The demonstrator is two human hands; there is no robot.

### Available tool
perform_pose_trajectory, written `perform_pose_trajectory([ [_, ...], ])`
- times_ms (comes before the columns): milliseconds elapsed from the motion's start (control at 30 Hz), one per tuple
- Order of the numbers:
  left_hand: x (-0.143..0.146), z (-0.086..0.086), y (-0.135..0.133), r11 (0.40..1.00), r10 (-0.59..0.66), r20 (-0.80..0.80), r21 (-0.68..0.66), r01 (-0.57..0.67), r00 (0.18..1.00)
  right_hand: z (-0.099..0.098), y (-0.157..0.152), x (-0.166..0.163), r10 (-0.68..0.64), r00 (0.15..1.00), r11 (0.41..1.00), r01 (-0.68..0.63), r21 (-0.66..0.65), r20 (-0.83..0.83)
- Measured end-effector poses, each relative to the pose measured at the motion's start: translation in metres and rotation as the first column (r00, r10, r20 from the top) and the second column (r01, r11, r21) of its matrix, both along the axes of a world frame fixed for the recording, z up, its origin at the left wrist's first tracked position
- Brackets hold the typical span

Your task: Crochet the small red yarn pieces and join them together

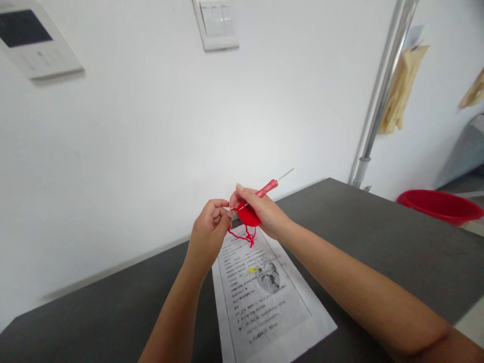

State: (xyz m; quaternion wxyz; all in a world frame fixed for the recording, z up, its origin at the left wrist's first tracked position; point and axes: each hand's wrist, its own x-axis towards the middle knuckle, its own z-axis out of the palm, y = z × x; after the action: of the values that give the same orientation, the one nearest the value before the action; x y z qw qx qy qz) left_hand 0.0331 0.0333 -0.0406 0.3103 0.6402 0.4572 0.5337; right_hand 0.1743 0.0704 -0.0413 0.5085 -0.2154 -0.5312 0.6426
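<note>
My right hand (266, 212) is closed around a crochet hook (267, 188) with a red handle, its thin metal back end pointing up to the right. A small red crocheted piece (249, 217) sits between my hands, just under the hook's shaft. My left hand (212, 222) faces it from the left, with thumb and forefinger pinched on red yarn (238, 235) close to the hook's tip. The yarn dangles in a loose loop over a printed sheet (242, 302). On that sheet lies a small yellow stitch marker (252, 270). My fingers partly hide the stitches.
The sheet rests on a dark grey tabletop (363, 237), which meets a white wall (151, 126). Higher up are a light switch (218, 22) and an intercom panel (38, 43). Off the table's right side stands a red basin (438, 206), with a metal pole (389, 91) by the wall.
</note>
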Motion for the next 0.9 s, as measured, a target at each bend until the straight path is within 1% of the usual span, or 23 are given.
perform_pose_trajectory([
  [67, -0.003, -0.002, 0.000, 0.995, 0.063, -0.146, 0.084, -0.051, 0.987, 0.000, 0.000, 0.000, -0.059, 0.998, 0.998, 0.059, 0.021, 0.023],
  [133, -0.006, -0.002, 0.000, 0.978, 0.153, -0.287, 0.181, -0.104, 0.945, 0.000, -0.001, 0.000, -0.099, 0.994, 0.994, 0.097, 0.050, 0.045],
  [167, -0.008, -0.002, 0.000, 0.968, 0.195, -0.326, 0.217, -0.127, 0.925, 0.000, -0.002, 0.000, -0.114, 0.992, 0.992, 0.110, 0.061, 0.053],
  [267, -0.012, 0.000, 0.001, 0.944, 0.275, -0.324, 0.269, -0.190, 0.905, 0.000, -0.006, -0.001, -0.124, 0.990, 0.990, 0.120, 0.076, 0.064],
  [367, -0.015, 0.001, 0.003, 0.924, 0.325, -0.309, 0.304, -0.231, 0.894, -0.001, -0.010, -0.004, -0.072, 0.995, 0.994, 0.065, 0.090, 0.068],
  [433, -0.015, 0.001, 0.003, 0.921, 0.330, -0.300, 0.308, -0.236, 0.895, -0.002, -0.012, -0.006, -0.032, 0.998, 0.996, 0.027, 0.087, 0.054],
  [533, -0.013, 0.001, 0.003, 0.931, 0.306, -0.284, 0.288, -0.224, 0.909, -0.003, -0.012, -0.007, 0.001, 1.000, 0.998, -0.003, 0.060, 0.028],
  [600, -0.013, 0.001, 0.003, 0.946, 0.270, -0.266, 0.252, -0.204, 0.925, -0.001, -0.013, -0.006, 0.017, 1.000, 0.999, -0.018, 0.050, 0.020],
  [667, -0.014, 0.001, 0.004, 0.969, 0.207, -0.244, 0.185, -0.165, 0.947, 0.002, -0.014, -0.004, 0.032, 0.999, 0.998, -0.032, 0.048, 0.014],
  [767, -0.015, 0.002, 0.006, 0.996, 0.074, -0.193, 0.057, -0.064, 0.978, 0.007, -0.016, -0.001, 0.035, 0.999, 0.999, -0.036, 0.031, 0.038],
  [867, -0.011, 0.003, 0.006, 0.999, -0.031, -0.135, -0.023, 0.028, 0.990, 0.009, -0.015, 0.000, -0.002, 0.995, 1.000, 0.001, 0.008, 0.100],
  [900, -0.009, 0.004, 0.006, 0.998, -0.052, -0.082, -0.039, 0.049, 0.995, 0.010, -0.014, 0.000, -0.014, 0.993, 1.000, 0.013, 0.008, 0.118],
])
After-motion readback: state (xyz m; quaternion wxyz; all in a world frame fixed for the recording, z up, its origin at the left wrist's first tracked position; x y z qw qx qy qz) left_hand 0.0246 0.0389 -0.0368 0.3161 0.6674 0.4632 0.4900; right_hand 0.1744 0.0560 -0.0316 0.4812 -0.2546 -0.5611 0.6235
